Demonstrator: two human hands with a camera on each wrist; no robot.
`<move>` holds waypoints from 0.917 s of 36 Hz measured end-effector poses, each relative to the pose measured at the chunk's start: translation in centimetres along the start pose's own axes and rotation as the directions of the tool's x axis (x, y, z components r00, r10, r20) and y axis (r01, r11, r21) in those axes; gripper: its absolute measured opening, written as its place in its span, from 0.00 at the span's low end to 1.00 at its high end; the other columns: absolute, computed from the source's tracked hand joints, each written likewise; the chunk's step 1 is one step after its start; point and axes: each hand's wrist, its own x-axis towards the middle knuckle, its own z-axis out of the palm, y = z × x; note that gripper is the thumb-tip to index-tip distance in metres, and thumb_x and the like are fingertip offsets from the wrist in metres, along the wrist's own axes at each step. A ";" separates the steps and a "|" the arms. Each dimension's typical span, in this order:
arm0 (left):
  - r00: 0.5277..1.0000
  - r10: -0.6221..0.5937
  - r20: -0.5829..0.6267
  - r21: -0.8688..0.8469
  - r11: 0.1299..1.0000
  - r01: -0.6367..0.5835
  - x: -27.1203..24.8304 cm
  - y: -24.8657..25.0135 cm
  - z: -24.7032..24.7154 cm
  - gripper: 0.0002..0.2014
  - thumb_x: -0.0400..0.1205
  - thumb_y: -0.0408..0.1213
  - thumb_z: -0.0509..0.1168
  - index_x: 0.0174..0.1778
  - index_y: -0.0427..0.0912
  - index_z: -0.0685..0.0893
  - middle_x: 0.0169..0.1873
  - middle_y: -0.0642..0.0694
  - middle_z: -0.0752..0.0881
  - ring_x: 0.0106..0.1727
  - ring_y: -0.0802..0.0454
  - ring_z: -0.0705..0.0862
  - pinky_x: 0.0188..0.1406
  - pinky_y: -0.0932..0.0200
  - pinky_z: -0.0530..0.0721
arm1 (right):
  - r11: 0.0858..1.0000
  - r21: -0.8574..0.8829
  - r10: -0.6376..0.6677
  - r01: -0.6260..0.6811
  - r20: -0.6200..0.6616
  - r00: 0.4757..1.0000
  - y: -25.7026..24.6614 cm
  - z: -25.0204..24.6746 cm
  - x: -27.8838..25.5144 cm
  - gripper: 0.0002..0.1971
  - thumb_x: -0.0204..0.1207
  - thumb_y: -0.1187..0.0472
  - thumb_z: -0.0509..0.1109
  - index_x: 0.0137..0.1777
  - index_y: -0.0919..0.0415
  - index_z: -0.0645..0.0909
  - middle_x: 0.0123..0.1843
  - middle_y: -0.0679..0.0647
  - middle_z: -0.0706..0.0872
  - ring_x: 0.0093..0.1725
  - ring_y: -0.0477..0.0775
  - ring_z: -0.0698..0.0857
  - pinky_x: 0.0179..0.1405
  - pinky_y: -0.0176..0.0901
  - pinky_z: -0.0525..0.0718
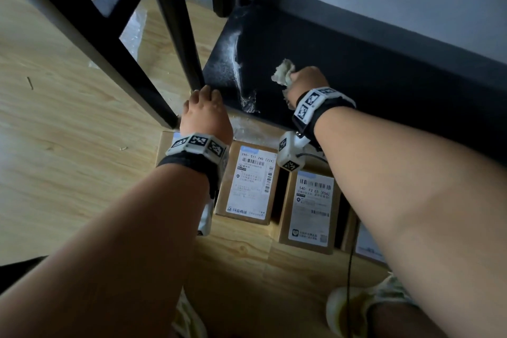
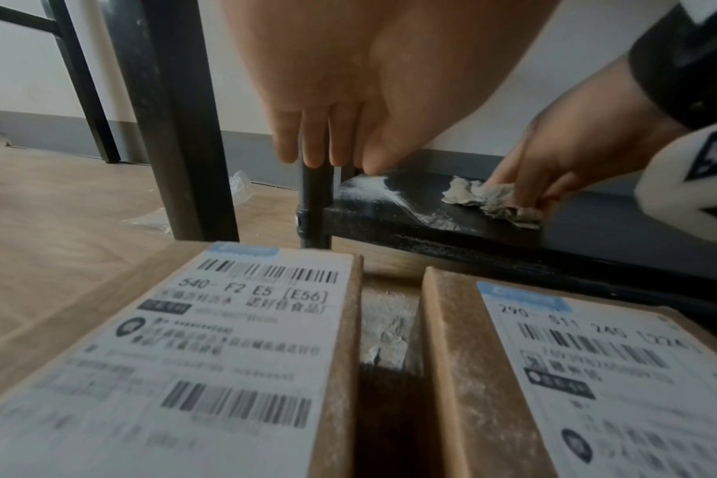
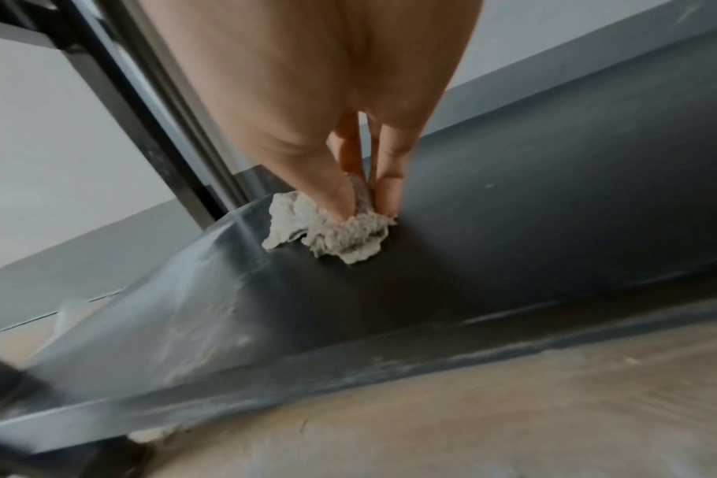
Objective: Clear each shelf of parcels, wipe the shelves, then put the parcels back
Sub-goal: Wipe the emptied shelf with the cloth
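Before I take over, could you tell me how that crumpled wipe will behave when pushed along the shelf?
Probably floppy: the wipe is crumpled under the right hand. Likely light, pinched by fingertips. It may shed; it looks frayed on the dusty shelf.

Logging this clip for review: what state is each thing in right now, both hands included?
Bottom shelf: cleared of parcels, white dust streaks left at its left end.
Crumpled wipe: gripped, pressed on the shelf.
Right hand: grips the wipe.
Left hand: fingers on the shelf's front post.
Parcel 290: on the floor, label up.
Parcel 540: on the floor beside it, label up.
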 end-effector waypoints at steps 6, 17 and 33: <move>1.000 -0.010 0.000 -0.008 1.000 0.010 0.6 0.0 0.3 0.26 0.76 0.24 0.56 0.72 0.38 0.70 0.74 0.41 0.69 0.75 0.41 0.65 0.77 0.48 0.64 | 0.975 0.089 -0.202 0.202 -0.011 0.979 -2.7 0.4 0.0 0.19 0.83 0.63 0.61 0.74 0.61 0.76 0.75 0.59 0.73 0.72 0.60 0.76 0.70 0.45 0.75; 0.998 -0.059 -0.003 0.035 0.998 0.059 0.7 -0.1 0.4 0.21 0.78 0.25 0.54 0.68 0.36 0.73 0.68 0.38 0.75 0.70 0.39 0.70 0.68 0.48 0.70 | 0.978 0.096 -0.171 0.183 -0.124 0.977 -2.3 -2.4 3.2 0.16 0.83 0.60 0.61 0.67 0.66 0.79 0.66 0.63 0.82 0.68 0.62 0.78 0.64 0.45 0.72; 0.988 -0.131 -0.080 0.054 0.989 0.135 1.7 -1.7 1.5 0.22 0.78 0.27 0.53 0.69 0.38 0.73 0.64 0.41 0.77 0.68 0.41 0.72 0.70 0.51 0.67 | 0.937 0.084 -0.331 0.338 -0.085 0.940 -9.8 -2.5 7.6 0.20 0.83 0.60 0.61 0.74 0.62 0.74 0.74 0.61 0.75 0.73 0.62 0.75 0.66 0.48 0.73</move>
